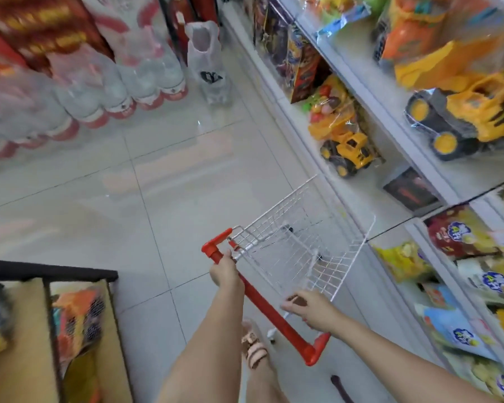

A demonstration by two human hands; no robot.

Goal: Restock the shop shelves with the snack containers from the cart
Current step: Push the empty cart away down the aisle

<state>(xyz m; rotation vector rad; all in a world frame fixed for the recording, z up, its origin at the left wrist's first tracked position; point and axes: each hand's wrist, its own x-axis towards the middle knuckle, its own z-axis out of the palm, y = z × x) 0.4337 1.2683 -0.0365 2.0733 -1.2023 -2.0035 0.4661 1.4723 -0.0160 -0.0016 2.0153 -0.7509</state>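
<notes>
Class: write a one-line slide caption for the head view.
Left hand on its red handle, right hand on its rim: an empty wire cart beside toy trucks and snack bags.

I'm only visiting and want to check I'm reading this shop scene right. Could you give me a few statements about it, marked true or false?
1. The left hand grips the red handle. True.
2. The wire basket is piled with snack containers. False: nothing shows inside it, and the floor shows through the wire.
3. Yellow toy trucks sit on the shelves at the right. True.
4. The packs of water bottles stand on a high shelf. False: they stand on the floor at the left.
5. The right hand hangs free. False: it holds the wire basket's rim.
</notes>
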